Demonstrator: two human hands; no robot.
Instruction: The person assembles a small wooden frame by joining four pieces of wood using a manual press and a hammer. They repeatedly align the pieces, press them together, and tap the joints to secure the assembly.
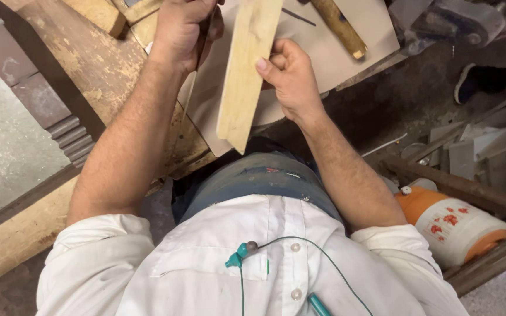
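Far out to the left of the grip lay a grey floor [1,134], bordered by a dark moulded strip [60,117] and a pale timber beam [19,234]. Nearer in, a worn wooden worktop [83,58] ran under the left forearm.

The left hand [180,29] was curled into a closed grip near the top edge of the view, just left of the plank; what it held, if anything, could not be told.

The plank [244,76], a pale flat strip of wood, stood in the air between the two hands. Its long axis ran nearly straight away from the person, tilted slightly: the near end, cut at a slant, pointed down towards the waist, and the far end ran out past the top of the frame. Beneath it lay a light board [346,52] on the worktop, its near edge overhanging towards the body.

The right hand [288,79] was clamped on the plank's right edge about midway along, thumb on the face, fingers wrapped behind.

Right of that grip a round wooden stick [341,29] lay on the board. Beyond the board's right edge the room was crowded: a grey metal vice [458,20], scrap offcuts [475,146], a dark rail [458,187], and an orange-and-white jug [452,225] with red flowers.
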